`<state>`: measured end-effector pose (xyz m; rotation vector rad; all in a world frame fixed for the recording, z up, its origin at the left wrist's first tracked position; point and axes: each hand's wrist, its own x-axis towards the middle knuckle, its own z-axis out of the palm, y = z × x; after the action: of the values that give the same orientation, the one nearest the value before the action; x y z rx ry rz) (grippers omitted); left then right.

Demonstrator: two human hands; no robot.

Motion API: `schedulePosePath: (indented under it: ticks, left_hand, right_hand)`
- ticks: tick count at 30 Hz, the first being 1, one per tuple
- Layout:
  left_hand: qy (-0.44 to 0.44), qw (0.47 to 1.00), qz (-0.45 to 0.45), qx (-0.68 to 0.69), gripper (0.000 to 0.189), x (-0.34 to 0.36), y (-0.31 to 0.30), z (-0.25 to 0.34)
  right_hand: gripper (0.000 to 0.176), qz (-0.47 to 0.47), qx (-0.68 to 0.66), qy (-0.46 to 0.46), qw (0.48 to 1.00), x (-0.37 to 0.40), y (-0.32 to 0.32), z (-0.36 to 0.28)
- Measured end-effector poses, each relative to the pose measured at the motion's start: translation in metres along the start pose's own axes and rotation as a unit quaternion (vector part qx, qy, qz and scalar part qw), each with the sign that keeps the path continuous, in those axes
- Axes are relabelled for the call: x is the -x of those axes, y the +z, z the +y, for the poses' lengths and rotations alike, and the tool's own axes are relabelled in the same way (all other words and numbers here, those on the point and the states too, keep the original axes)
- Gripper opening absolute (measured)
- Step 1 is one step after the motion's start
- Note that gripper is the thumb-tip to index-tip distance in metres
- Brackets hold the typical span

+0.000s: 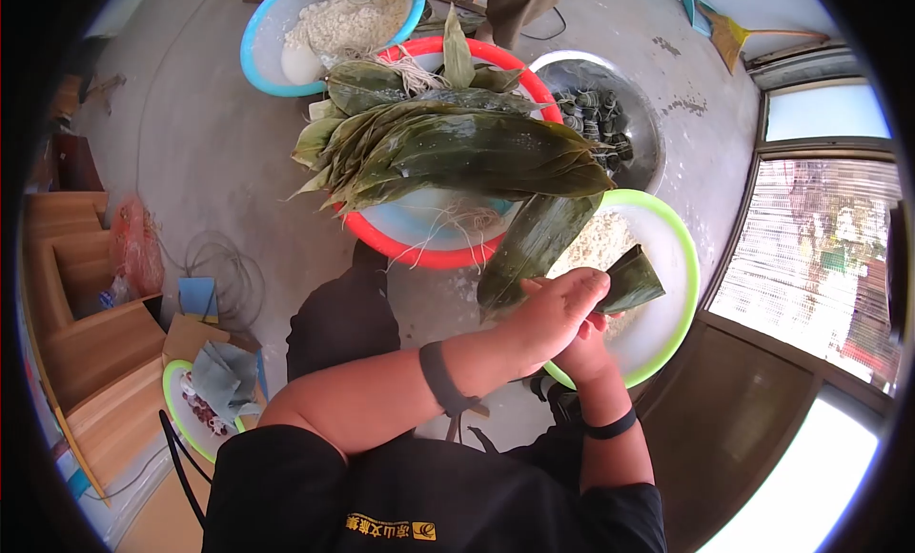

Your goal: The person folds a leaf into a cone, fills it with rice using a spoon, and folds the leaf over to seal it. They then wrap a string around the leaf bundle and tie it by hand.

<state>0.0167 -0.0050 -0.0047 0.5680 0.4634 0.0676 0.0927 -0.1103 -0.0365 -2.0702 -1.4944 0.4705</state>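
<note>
Black shirt (496,491) closest on my feed; left hand (556,310) and right hand (585,356) together, clamped on a folded bamboo leaf (634,281) over the green-rimmed basin (688,267). Probably light, bendy, slick; I'd pinch its folded edge.

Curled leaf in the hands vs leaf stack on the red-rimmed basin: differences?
The curled leaf is rolled cone-like; the leaf stack lies mostly flat.
The curled leaf looks small and compact; the leaf stack is far broader.
The curled leaf is held in the hands; the leaf stack rests across the red-rimmed basin.
Both are dark green.
</note>
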Motion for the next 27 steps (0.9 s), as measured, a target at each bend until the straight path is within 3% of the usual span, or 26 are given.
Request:
schedulePosePath:
  ticks: [8, 11, 14, 17, 20, 22, 24, 26, 27]
  left_hand:
    - [0.026, 0.999, -0.018, -0.004, 0.037, 0.010, -0.003, 0.021]
    - [0.018, 0.999, -0.027, 0.018, 0.036, 0.010, -0.004, 0.026]
    - [0.014, 0.999, -0.030, 0.034, 0.037, 0.012, -0.005, 0.030]
    - [0.031, 0.997, -0.063, 0.020, 0.038, 0.018, -0.007, 0.035]
    - [0.037, 0.997, -0.065, 0.009, 0.038, 0.026, -0.008, 0.039]
    - [0.044, 0.999, -0.015, 0.015, 0.039, 0.030, -0.005, 0.037]
    - [0.060, 0.998, 0.001, 0.008, 0.038, 0.029, -0.010, 0.027]
    - [0.047, 0.998, 0.004, 0.034, 0.031, 0.037, -0.008, 0.032]
    - [0.044, 0.999, 0.009, 0.015, 0.030, 0.039, -0.008, 0.035]
  right_hand:
    - [0.053, -0.054, -0.001, -0.098, 0.994, -0.031, 0.071, -0.047]
    - [0.048, -0.040, -0.027, -0.085, 0.995, -0.070, 0.078, -0.077]
    - [0.040, -0.068, 0.025, -0.127, 0.989, -0.091, 0.117, -0.057]
    - [0.033, -0.062, -0.058, -0.122, 0.989, -0.083, 0.111, -0.068]
    - [0.026, -0.118, -0.115, -0.142, 0.976, -0.052, 0.079, -0.055]
    - [0.018, -0.125, -0.131, 0.038, 0.983, -0.016, 0.062, -0.029]
    - [0.016, 0.059, -0.124, 0.169, 0.976, 0.023, 0.037, 0.020]
    - [0.012, 0.222, -0.323, 0.244, 0.887, -0.003, -0.023, -0.011]
    - [0.013, 0.275, -0.287, 0.243, 0.885, -0.006, -0.049, -0.019]
